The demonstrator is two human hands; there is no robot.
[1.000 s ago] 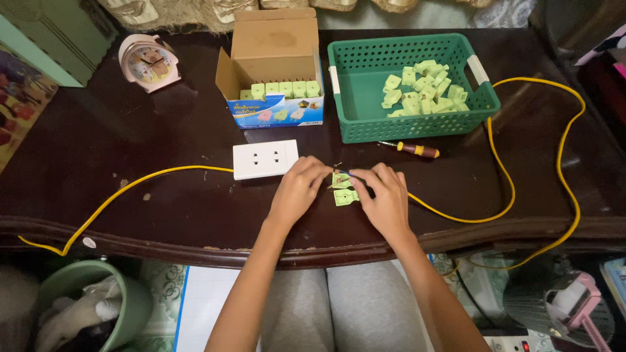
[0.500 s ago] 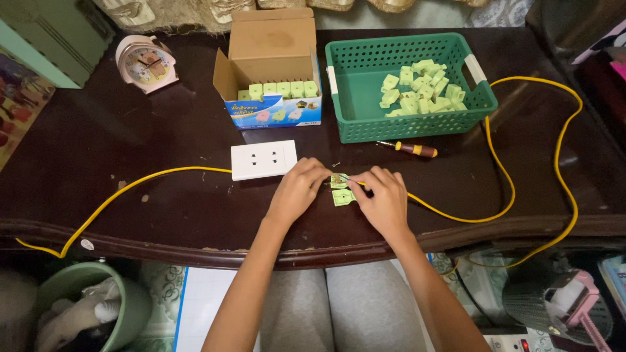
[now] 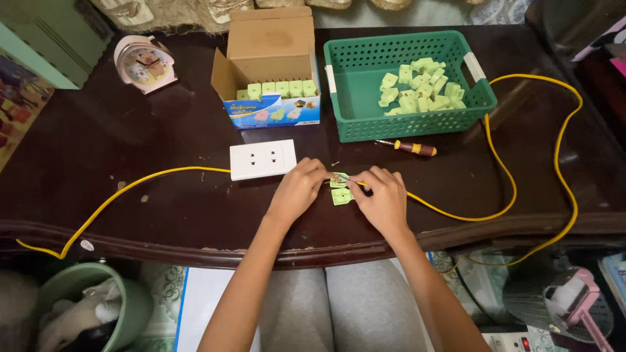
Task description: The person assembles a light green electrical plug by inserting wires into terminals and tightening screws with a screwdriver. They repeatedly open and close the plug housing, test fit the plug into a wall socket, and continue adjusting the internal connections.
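Your left hand [image 3: 298, 190] palm down, knuckles up, fingers [image 3: 315, 171] curled and pinched toward right. Your right hand [image 3: 383, 197] mirrors it, palm down, fingers [image 3: 360, 184] bent inward toward left. Fingertips of both hands nearly meet at centre. Wrists low. Both forearms bare, rising from bottom edge, converging in narrow V. Elbows out of view.

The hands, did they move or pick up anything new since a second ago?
Hardly anything changed. The left hand and right hand stay together on the small green plug parts and the yellow wire. The white socket plate, screwdriver, green basket and cardboard box lie as before.
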